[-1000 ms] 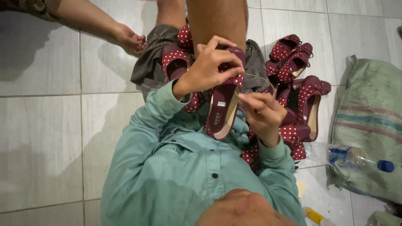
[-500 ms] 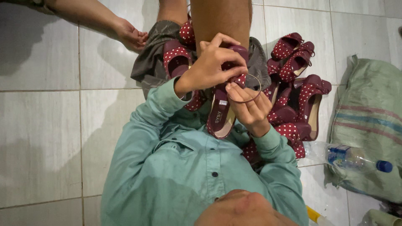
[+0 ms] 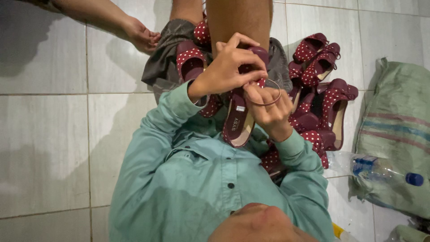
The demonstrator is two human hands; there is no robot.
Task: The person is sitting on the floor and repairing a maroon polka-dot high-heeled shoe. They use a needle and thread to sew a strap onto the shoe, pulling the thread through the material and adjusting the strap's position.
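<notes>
My left hand (image 3: 228, 67) grips the upper end of a maroon shoe with white dots (image 3: 237, 121), which hangs heel-down over my lap with its pale insole showing. Just to its right, my right hand (image 3: 271, 112) pinches a thin elastic loop (image 3: 268, 92) held against the shoe's top. Both sleeves are teal. More dotted maroon shoes (image 3: 192, 62) lie on my lap behind the hands, partly hidden by them.
A pile of matching shoes (image 3: 322, 89) lies on the tiled floor to the right. Beyond it lie a woven green sack (image 3: 394, 130) and a plastic bottle with a blue cap (image 3: 380, 170). Another person's hand (image 3: 141, 36) rests on the floor at the upper left. A bare leg (image 3: 237, 22) rises at top centre.
My right hand has risen from below the shoe to its top, beside my left hand, and the loop now stands open between its fingers. The shoe stays in my left hand.
</notes>
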